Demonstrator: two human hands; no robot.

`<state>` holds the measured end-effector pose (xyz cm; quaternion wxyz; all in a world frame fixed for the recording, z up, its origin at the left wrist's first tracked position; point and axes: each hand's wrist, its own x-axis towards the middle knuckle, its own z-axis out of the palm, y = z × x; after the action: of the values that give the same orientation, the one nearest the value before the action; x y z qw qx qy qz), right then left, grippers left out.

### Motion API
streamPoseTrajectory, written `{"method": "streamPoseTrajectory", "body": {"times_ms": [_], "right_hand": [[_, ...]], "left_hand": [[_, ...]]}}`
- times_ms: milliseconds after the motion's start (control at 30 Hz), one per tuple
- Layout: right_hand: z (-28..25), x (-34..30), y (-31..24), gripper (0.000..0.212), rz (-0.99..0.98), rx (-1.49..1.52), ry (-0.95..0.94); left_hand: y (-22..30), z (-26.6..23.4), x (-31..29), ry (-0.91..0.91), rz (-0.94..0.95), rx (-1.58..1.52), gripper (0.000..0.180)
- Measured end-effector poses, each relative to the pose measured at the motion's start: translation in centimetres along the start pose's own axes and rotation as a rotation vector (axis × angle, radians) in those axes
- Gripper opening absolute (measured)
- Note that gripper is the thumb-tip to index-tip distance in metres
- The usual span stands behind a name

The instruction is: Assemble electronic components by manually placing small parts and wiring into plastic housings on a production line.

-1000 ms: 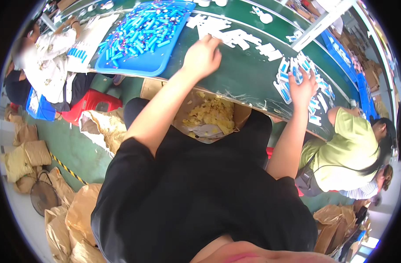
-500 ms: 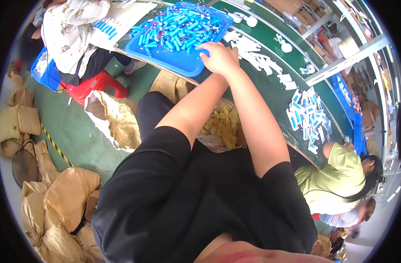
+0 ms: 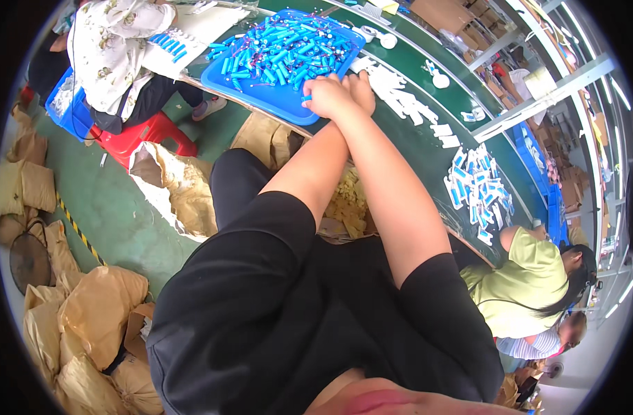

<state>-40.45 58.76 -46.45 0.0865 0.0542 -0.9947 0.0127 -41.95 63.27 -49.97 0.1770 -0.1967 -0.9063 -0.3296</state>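
Observation:
My forearms cross at the wrists over the near edge of a blue tray (image 3: 278,104). The tray holds a heap of blue cylindrical battery cells (image 3: 282,52) with thin dark and red wires. My right hand (image 3: 325,95), on top and to the left, has its fingers closed on a blue battery cell (image 3: 306,100) at the tray's near right corner. Behind it, my left hand (image 3: 361,91) lies to the right with curled fingers, beside white plastic pieces (image 3: 399,93) on the green table. What its fingers hold, if anything, is hidden.
Farther right on the table (image 3: 427,155) lies a pile of white pieces with blue cells (image 3: 477,185). A person in patterned clothing (image 3: 112,55) sits at the left on a red stool (image 3: 147,138); another in light green (image 3: 520,283) is at the right. Sacks (image 3: 109,304) fill the lower left.
My right hand has drawn back slightly toward me and left; its reaching fingers are now closed on a blue battery cell. More of my left hand shows to its right.

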Motion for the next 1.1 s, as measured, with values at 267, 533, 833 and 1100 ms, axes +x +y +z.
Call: {"method": "streamPoseTrajectory", "body": {"times_ms": [267, 533, 833, 1100], "right_hand": [[-4.6, -7.6, -1.7, 0.021, -0.231, 0.539, 0.834], [-1.1, -21.9, 12.5, 0.03, 0.187, 0.548, 0.61], [1.0, -24.1, 13.3, 0.029, 0.208, 0.314, 0.564], [1.1, -24.3, 14.0, 0.03, 0.203, 0.368, 0.569]], "left_hand": [[-4.3, 3.7, -1.3, 0.212, 0.21, 0.16, 0.034], [-3.6, -9.1, -12.2, -0.238, 0.643, -0.316, 0.021], [-2.4, -9.6, -9.8, -0.54, 0.774, -0.219, 0.008], [-0.2, -9.5, -8.7, -0.632, 0.869, 0.004, 0.002]]}}
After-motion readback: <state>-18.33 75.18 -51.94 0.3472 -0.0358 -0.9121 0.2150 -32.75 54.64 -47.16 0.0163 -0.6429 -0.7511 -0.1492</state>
